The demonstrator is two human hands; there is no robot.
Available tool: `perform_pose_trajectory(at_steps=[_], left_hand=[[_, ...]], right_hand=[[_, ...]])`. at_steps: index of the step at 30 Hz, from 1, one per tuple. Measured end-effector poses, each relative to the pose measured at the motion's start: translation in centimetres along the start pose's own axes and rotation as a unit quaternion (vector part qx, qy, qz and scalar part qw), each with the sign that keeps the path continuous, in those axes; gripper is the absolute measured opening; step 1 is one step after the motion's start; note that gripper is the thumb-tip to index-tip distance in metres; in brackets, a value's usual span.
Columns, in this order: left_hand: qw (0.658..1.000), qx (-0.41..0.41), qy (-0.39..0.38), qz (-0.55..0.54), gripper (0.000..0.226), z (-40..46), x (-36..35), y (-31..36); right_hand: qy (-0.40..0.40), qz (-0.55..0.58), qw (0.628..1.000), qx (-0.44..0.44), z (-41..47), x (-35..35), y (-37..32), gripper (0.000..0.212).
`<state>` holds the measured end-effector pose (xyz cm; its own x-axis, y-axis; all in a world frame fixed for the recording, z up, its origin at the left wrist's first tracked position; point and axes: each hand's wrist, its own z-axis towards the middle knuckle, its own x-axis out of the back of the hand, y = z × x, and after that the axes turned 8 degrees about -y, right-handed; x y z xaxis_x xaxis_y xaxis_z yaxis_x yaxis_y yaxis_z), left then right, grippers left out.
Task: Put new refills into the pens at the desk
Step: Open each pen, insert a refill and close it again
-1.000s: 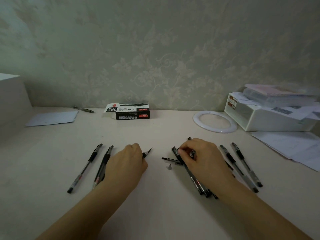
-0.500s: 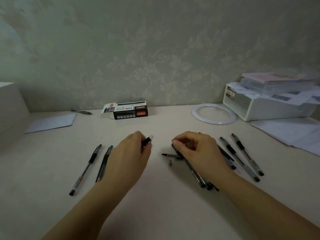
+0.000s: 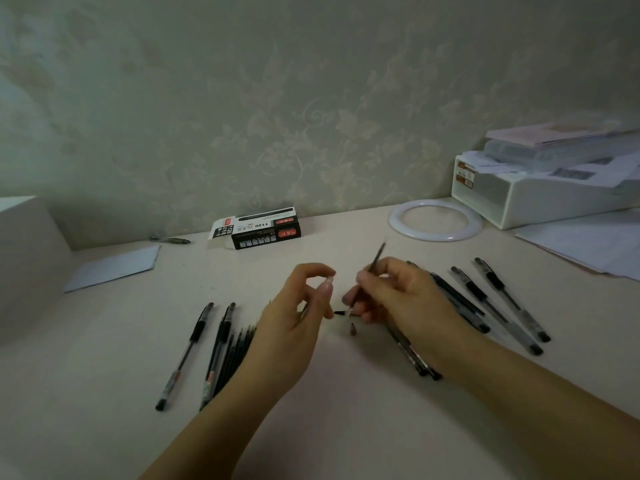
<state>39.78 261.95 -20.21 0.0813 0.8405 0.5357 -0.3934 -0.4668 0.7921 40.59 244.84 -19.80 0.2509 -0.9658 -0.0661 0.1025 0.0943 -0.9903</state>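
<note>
Refill [image 3: 375,263]: thin dark rod, pinched in fingers of right hand [image 3: 398,299], tilted, upper end pointing up and away toward the wall, lower end by the fingertips. Left hand [image 3: 298,313] just beside it, raised off the worktop [image 3: 329,410], thumb and forefinger curled toward each other; whether sth tiny sits betw. them, can't tell. Below and betw. the hands on the worktop: small dark tip piece [image 3: 352,329] and a short black bit [image 3: 341,312]. Under right wrist: pens [image 3: 412,355], bunched. Right of right hand: more pens, two capped ones [image 3: 498,306] side by side. Left of left hand: two pens [image 3: 187,355] plus a bundle of refills [image 3: 235,351] partly under the wrist. Beyond the hands, near wall: refill box [image 3: 263,228], flap open. Beyond right hand: white ring [image 3: 436,220].
</note>
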Motion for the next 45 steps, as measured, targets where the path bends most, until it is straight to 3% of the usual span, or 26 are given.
perform_pose_trajectory(at_steps=[2,5,9,21,26,29,35,38,40,42,45], left_hand=[[0.998,0.005,-0.038,0.045,0.016,-0.1,0.0,-0.4],[0.998,0.010,-0.059,0.022,0.016,-0.3,-0.2,-0.5],[0.998,0.014,-0.055,-0.031,0.015,0.0,-0.2,-0.6],[0.996,0.014,-0.057,-0.066,0.014,-0.1,-0.2,-0.7],[0.996,0.008,-0.061,-0.070,0.011,-0.1,-0.3,-0.4],[0.995,0.002,-0.064,-0.075,0.011,-0.2,-0.4,-0.2],[0.996,0.007,-0.038,-0.079,0.022,-0.2,0.0,-0.3],[0.998,0.007,-0.028,-0.049,0.024,-0.1,0.2,-0.5],[0.998,0.005,-0.027,-0.049,0.023,-0.1,0.1,-0.6],[0.998,0.009,-0.031,-0.052,0.021,-0.1,0.1,-0.7],[0.998,0.019,-0.041,-0.036,0.017,0.1,0.1,-1.0]], right_hand=[[0.041,0.073,0.996,0.025,0.3,0.8,-0.3,0.015],[0.050,0.144,0.988,0.033,0.5,1.2,-0.2,0.015],[0.020,0.143,0.989,0.036,0.5,0.8,0.4,0.015],[0.035,0.150,0.987,0.042,0.8,1.7,0.6,0.014],[0.026,0.068,0.996,0.048,0.5,1.7,0.3,0.014],[-0.003,-0.115,0.992,0.042,0.1,1.2,0.1,0.009],[-0.047,-0.437,0.893,0.097,-0.2,1.2,0.5,0.035],[-0.093,-0.523,0.841,0.104,0.0,1.5,0.7,0.026],[-0.115,-0.542,0.826,0.098,-0.1,1.4,1.1,0.018],[-0.104,-0.528,0.836,0.109,-0.1,1.2,1.2,0.009],[0.000,-0.366,0.923,0.115,0.0,1.6,0.7,0.006]])
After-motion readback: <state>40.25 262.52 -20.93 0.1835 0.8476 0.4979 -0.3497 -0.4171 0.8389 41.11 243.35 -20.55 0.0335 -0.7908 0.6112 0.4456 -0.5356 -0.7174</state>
